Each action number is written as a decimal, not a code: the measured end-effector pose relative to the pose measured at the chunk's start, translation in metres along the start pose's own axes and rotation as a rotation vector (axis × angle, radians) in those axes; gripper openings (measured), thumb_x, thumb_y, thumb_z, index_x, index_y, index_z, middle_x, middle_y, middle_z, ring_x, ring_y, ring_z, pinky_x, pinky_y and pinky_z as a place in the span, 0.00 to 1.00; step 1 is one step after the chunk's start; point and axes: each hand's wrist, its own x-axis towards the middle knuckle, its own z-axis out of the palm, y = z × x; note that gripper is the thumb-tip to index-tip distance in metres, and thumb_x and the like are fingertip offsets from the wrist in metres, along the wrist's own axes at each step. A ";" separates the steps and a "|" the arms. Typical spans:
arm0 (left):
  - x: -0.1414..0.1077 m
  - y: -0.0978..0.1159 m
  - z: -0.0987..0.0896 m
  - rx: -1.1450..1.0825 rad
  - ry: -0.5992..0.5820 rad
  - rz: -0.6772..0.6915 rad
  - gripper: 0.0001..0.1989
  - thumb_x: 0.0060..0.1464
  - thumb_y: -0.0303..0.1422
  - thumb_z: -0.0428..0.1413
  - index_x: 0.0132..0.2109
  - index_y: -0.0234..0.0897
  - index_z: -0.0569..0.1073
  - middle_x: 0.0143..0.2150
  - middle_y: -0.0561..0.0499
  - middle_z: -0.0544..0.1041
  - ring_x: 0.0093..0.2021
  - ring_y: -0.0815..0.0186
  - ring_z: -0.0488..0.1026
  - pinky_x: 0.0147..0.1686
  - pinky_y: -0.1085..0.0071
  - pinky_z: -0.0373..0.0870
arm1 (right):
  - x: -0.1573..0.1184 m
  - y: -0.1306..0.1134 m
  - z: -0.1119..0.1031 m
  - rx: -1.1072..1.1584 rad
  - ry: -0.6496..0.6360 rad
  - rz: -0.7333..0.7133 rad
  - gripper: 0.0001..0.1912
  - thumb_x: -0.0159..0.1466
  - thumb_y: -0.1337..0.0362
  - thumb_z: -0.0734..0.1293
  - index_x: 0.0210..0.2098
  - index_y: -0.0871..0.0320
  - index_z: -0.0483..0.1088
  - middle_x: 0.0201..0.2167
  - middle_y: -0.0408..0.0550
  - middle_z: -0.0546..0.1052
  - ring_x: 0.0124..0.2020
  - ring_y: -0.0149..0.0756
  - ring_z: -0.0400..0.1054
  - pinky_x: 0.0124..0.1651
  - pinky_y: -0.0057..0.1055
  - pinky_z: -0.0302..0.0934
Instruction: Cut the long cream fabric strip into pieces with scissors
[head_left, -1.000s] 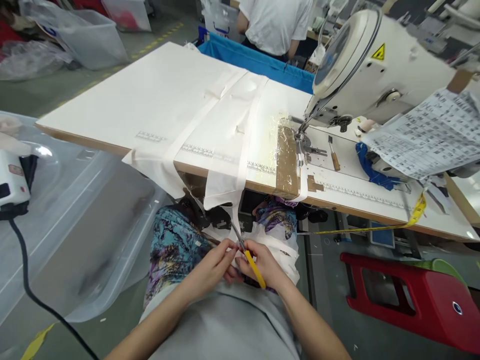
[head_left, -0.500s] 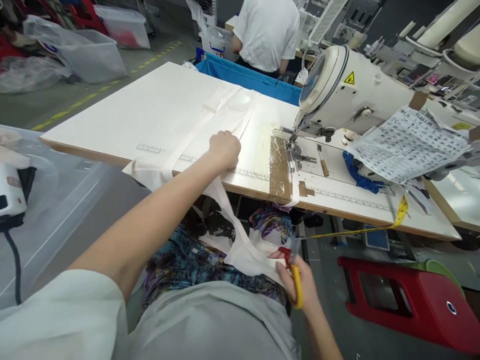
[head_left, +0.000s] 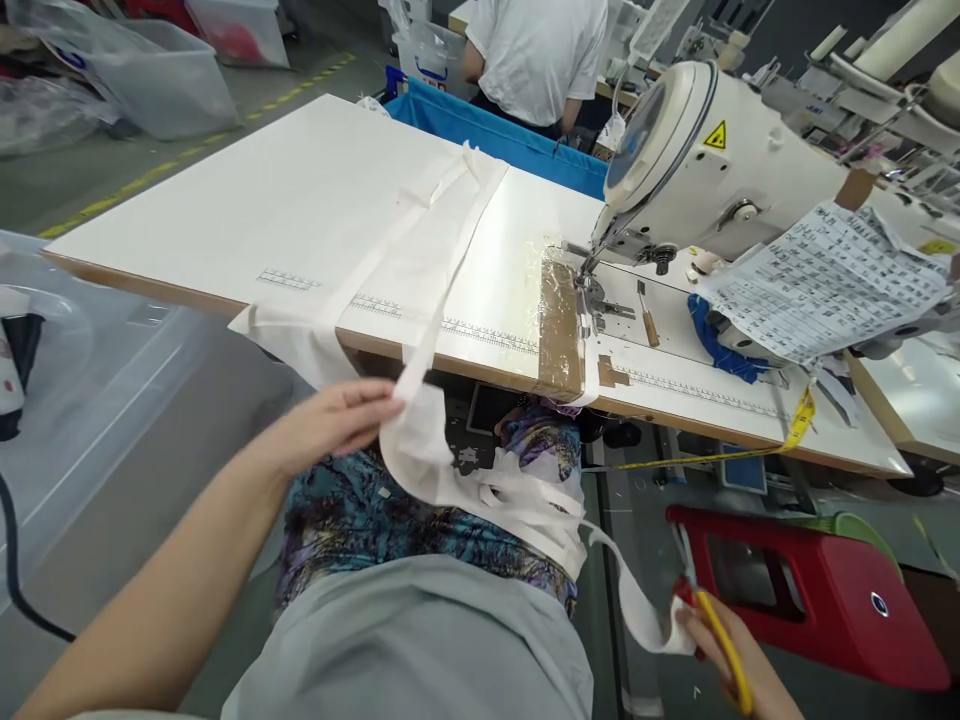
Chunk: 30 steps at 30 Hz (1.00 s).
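My left hand point(head_left: 341, 425), in front of the table edge, pinches a white fabric strip point(head_left: 442, 290) between thumb and fingers. From there the strip runs up onto the tabletop and down into a loose tangle of white fabric point(head_left: 536, 510) across my lap. At the lower right, my right hand point(head_left: 716, 640) is closed round scissors point(head_left: 724, 640) with yellow and red handles, blades pointing up. The end of a white strip point(head_left: 637, 610) is also held in those fingers and sags towards my lap. Another white piece point(head_left: 300, 340) hangs over the table's front edge.
A sewing machine point(head_left: 720, 150) stands on the white table point(head_left: 315, 190), with a handwritten sheet point(head_left: 825, 280) and a yellow tape measure point(head_left: 802, 420). A red stool point(head_left: 840, 600) is at right. Beyond a blue fabric bin point(head_left: 495, 140) sits a person point(head_left: 536, 60). Plastic tubs point(head_left: 172, 90) stand at left.
My left hand has come from the tabletop back past its edge, now pinching the strip. My right hand has moved right and down with the scissors, drawing a strip end away from my lap.
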 end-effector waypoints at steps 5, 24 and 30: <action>-0.020 -0.068 0.043 -0.144 -0.155 -0.104 0.19 0.52 0.46 0.59 0.42 0.34 0.76 0.17 0.52 0.73 0.18 0.69 0.68 0.18 0.76 0.58 | 0.018 -0.036 0.056 -0.091 -0.016 -0.066 0.24 0.50 0.39 0.68 0.24 0.53 0.63 0.21 0.46 0.70 0.23 0.41 0.66 0.27 0.35 0.63; -0.052 -0.087 0.071 -0.379 -0.059 -0.148 0.20 0.54 0.48 0.60 0.41 0.35 0.72 0.34 0.44 0.83 0.36 0.61 0.81 0.31 0.74 0.74 | 0.069 -0.206 0.150 -0.319 -0.852 -0.692 0.26 0.62 0.40 0.62 0.23 0.55 0.56 0.19 0.36 0.57 0.21 0.27 0.49 0.24 0.26 0.43; -0.053 -0.083 0.071 -0.353 -0.038 -0.168 0.20 0.55 0.49 0.58 0.39 0.35 0.69 0.35 0.42 0.83 0.37 0.60 0.81 0.35 0.70 0.76 | 0.052 -0.195 0.144 -0.587 -0.331 -0.760 0.22 0.61 0.46 0.65 0.24 0.55 0.57 0.20 0.39 0.63 0.21 0.30 0.53 0.26 0.28 0.43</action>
